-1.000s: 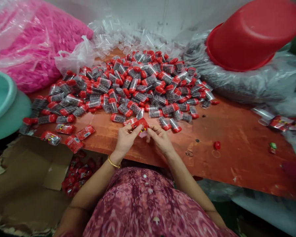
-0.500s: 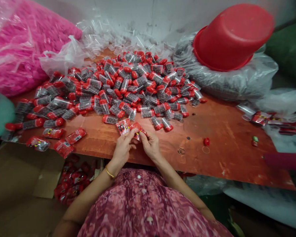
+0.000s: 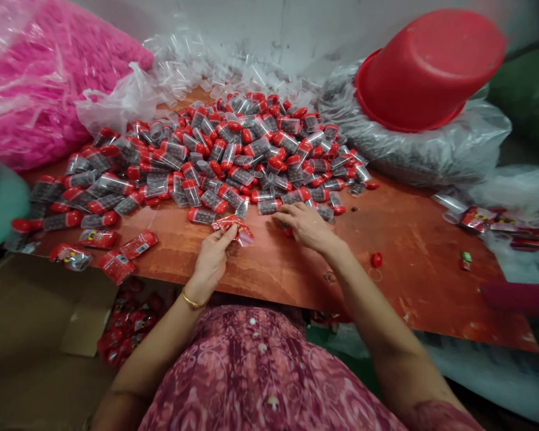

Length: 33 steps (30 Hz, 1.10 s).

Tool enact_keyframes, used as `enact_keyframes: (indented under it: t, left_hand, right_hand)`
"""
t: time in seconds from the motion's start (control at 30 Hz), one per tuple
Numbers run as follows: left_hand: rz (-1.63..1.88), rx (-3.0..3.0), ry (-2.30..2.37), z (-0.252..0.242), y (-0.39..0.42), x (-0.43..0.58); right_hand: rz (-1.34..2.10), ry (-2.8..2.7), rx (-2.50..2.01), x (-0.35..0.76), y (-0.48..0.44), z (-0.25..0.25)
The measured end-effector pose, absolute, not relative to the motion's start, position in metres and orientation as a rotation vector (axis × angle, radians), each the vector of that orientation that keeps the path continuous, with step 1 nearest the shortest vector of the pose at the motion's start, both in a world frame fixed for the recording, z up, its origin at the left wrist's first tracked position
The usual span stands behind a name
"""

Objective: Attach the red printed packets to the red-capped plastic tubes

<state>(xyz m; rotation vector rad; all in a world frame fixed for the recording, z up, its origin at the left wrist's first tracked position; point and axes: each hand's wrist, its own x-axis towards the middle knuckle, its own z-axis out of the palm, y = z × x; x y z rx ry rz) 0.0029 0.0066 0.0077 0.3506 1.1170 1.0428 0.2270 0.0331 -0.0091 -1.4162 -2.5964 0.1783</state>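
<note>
My left hand [image 3: 213, 254] pinches a red printed plastic sleeve [image 3: 233, 226] just above the brown table [image 3: 413, 239]. My right hand [image 3: 305, 224] rests at the near edge of a big heap of clear red-capped tubes [image 3: 215, 155], its fingers curled over one or two tubes there. What lies under those fingers is mostly hidden.
Several wrapped tubes [image 3: 103, 248] lie at the table's left edge above a cardboard box [image 3: 36, 335]. A pink bag [image 3: 40, 84] stands at back left, a red upturned bucket [image 3: 426, 66] on a grey bag [image 3: 422, 149] at back right. A loose red cap [image 3: 376, 259] lies to the right.
My right hand let go of the sleeve and reached forward to the heap's edge. My left hand keeps the sleeve.
</note>
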Motion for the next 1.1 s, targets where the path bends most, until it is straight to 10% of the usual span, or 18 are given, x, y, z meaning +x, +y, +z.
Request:
enact_keyframes:
  t: [1.1]
  left_hand:
    - [0.995, 0.459, 1.159, 0.004, -0.012, 0.005]
  right_hand:
    - [0.565, -2.08, -1.224, 0.193, -0.039, 0.009]
